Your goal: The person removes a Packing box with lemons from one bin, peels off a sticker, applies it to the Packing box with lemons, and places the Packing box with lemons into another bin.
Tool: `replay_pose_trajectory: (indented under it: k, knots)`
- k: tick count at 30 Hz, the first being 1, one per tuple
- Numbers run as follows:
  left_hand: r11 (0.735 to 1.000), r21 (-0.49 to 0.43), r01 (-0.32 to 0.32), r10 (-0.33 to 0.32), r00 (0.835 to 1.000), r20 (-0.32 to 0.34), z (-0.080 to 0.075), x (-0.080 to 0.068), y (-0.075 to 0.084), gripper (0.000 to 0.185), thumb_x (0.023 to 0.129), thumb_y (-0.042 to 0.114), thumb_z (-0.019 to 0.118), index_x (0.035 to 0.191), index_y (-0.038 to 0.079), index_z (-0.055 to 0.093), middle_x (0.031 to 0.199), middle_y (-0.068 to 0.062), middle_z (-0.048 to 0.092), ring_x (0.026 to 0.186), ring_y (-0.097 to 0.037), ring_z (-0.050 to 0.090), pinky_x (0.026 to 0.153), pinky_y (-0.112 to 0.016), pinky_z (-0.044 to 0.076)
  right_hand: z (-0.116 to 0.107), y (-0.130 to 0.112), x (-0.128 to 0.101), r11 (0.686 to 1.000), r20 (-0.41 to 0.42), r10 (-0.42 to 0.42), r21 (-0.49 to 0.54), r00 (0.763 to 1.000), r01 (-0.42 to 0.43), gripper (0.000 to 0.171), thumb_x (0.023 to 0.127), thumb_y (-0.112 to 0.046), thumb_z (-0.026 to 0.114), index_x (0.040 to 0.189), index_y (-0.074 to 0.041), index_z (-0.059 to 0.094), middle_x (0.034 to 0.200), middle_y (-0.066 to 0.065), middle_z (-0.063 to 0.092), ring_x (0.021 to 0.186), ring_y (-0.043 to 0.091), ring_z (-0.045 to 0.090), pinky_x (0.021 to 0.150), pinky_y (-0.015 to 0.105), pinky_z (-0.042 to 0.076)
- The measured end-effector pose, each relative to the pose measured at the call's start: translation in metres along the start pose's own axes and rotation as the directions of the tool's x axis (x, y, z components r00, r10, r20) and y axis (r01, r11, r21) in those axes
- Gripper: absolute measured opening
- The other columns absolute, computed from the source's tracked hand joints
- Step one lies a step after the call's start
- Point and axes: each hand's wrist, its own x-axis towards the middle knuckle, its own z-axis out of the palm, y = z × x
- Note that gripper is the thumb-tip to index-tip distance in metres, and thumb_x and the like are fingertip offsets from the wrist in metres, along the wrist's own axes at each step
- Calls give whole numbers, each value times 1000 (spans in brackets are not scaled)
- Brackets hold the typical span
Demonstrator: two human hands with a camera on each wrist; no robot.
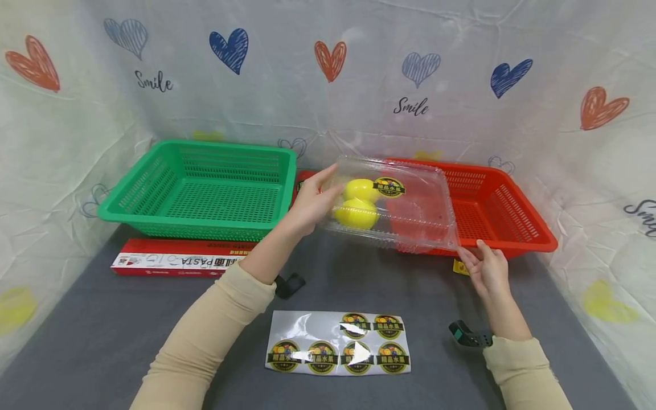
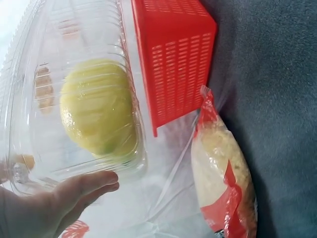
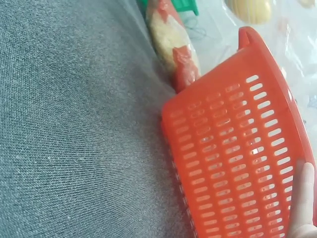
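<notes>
A clear plastic clamshell box with two yellow fruits inside is held up, tilted, over the front left of the red basket. A round black-and-gold label sits on its lid. My left hand grips the box's left end; in the left wrist view, the left fingers lie along its end wall beside a fruit. My right hand is at the box's lower right corner, fingertips right at it. The right wrist view shows one straight finger overlapping the basket's rim.
A sheet of round labels lies at the table's front. At the back left stands a green basket, a red-and-white pasta box before it. A red-and-clear bag rests between the baskets. A small yellow packet lies by the red basket.
</notes>
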Motion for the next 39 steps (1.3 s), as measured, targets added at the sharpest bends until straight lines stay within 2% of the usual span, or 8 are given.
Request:
replay_pose_trajectory:
  k: [3, 5, 8, 10, 15, 19, 22, 39]
  knots:
    - [1000, -25, 6, -6, 1000, -23, 8, 9, -1, 51, 93, 15, 52, 141, 21, 37, 145, 3, 33, 103, -10, 50, 49, -19, 35, 0, 0, 0, 1000, 5, 4, 5, 1000, -4, 48, 85, -17, 63, 118, -20, 28, 111, 2, 51, 87, 24, 66, 81, 28, 49]
    - [999, -36, 11, -12, 999, -41, 14, 14, 0, 50, 92, 15, 54, 140, 22, 39, 143, 3, 35, 98, -7, 49, 47, -17, 31, 0, 1, 1, 1000, 6, 3, 4, 1000, -3, 47, 85, -16, 63, 118, -20, 29, 108, 3, 53, 86, 23, 66, 80, 29, 49]
    - [998, -54, 14, -17, 999, -48, 24, 21, 1, 50, 92, 14, 54, 139, 21, 40, 143, 1, 36, 101, -10, 50, 51, -16, 37, 0, 1, 1, 1000, 9, 0, 4, 1000, 0, 46, 86, -16, 63, 117, -19, 30, 103, 4, 56, 85, 23, 67, 79, 29, 49]
    - [996, -82, 25, -29, 999, -46, 31, 25, 2, 50, 92, 12, 54, 139, 21, 40, 144, 1, 35, 122, -11, 37, 57, -18, 41, 0, 1, 1, 1000, 18, -3, -1, 1000, 3, 45, 86, -16, 63, 117, -18, 30, 100, 4, 59, 84, 23, 67, 79, 29, 50]
    - [985, -166, 51, -61, 997, -57, 49, 35, 2, 50, 91, 8, 51, 139, 20, 41, 143, 1, 36, 121, -13, 41, 66, -23, 46, -1, 1, 1, 1000, 33, -2, 5, 999, 2, 47, 86, -16, 62, 120, -19, 31, 100, 2, 61, 85, 24, 67, 79, 30, 50]
    - [982, -183, 46, -63, 994, -85, 62, 42, 3, 48, 92, 9, 51, 137, 21, 43, 141, 1, 40, 82, -7, 55, 50, -18, 39, -1, 1, 1, 1000, 24, -6, 2, 1000, 6, 49, 86, -16, 63, 122, -20, 30, 106, 1, 58, 86, 23, 67, 79, 30, 50]
    - [979, -194, 56, -77, 992, -101, 71, 45, 4, 47, 92, 11, 51, 137, 23, 44, 140, 0, 41, 48, -9, 35, 39, -19, 29, -1, 1, 1, 1000, 14, -5, -7, 1000, 5, 50, 85, -17, 63, 122, -20, 30, 110, 1, 54, 86, 23, 67, 79, 30, 50]
    - [968, -213, 132, -173, 967, -185, 119, 65, 12, 45, 89, 19, 59, 131, 30, 50, 136, 5, 44, 37, -10, 25, 37, -18, 29, -1, 0, 3, 1000, 15, -8, 0, 1000, 8, 46, 88, -15, 60, 121, -20, 28, 112, 1, 49, 84, 24, 67, 77, 31, 51]
